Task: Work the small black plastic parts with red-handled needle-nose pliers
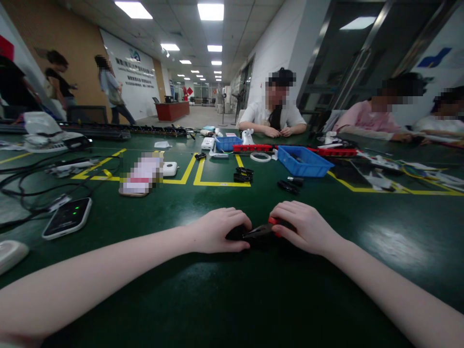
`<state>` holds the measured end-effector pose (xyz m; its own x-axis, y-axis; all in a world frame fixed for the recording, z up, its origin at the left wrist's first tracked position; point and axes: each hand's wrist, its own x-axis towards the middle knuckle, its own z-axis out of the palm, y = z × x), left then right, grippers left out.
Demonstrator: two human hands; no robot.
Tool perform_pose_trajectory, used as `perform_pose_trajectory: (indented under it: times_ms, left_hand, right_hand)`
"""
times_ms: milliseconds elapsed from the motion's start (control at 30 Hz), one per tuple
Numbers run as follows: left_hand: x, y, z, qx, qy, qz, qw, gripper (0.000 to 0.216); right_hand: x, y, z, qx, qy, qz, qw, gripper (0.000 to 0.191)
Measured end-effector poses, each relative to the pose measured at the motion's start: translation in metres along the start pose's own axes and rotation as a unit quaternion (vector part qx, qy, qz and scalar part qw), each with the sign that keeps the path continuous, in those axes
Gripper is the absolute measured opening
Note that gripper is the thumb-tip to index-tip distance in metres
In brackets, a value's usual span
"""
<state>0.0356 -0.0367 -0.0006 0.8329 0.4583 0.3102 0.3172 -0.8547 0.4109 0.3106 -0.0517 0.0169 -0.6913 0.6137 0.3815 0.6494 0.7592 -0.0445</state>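
My right hand [306,227] is closed around the red handles of a pair of pliers [259,232], whose dark pointed jaws face left. The jaws reach to a small black part [236,232] between the thumb and fingers of my left hand [221,231]. That part is largely hidden by my fingers, and I cannot make out its kind. Both hands are just above the green table, close together. Beyond them lie several black parts [243,175] by a yellow tape line, and more black pieces [289,185] lie to the right.
Behind the black pieces stands a blue bin [306,166], with a smaller blue bin [228,143] farther back. A phone [140,176], a white box [169,168] and a device with green lights [68,217] lie left, near black cables. Across the table sits a person [275,111].
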Motion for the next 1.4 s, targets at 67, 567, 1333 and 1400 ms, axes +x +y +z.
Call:
perform_pose_trajectory:
  times_ms: [67,567,1333,1400]
  left_hand:
    - [-0.0009,0.0020,-0.0001,0.003,-0.003,-0.027,1.000,0.040]
    - [0.0019,-0.0001,-0.0005,0.058,-0.045,-0.022,0.997,0.058]
    - [0.0013,-0.0018,-0.0010,0.057,-0.047,0.009,0.997,0.041]
    - [0.0017,-0.0020,-0.0005,0.064,-0.047,0.012,0.997,0.042]
  right_hand:
    - [-0.0002,-0.0015,-0.0006,0.000,0.000,0.005,1.000,0.031]
    - [-0.0008,-0.0072,0.0058,-0.010,-0.001,0.020,1.000,0.033]
    - [0.0026,-0.0078,0.0043,0.010,-0.016,0.028,0.999,0.034]
    - [0.0023,-0.0098,0.0044,0.004,-0.016,0.027,1.000,0.032]
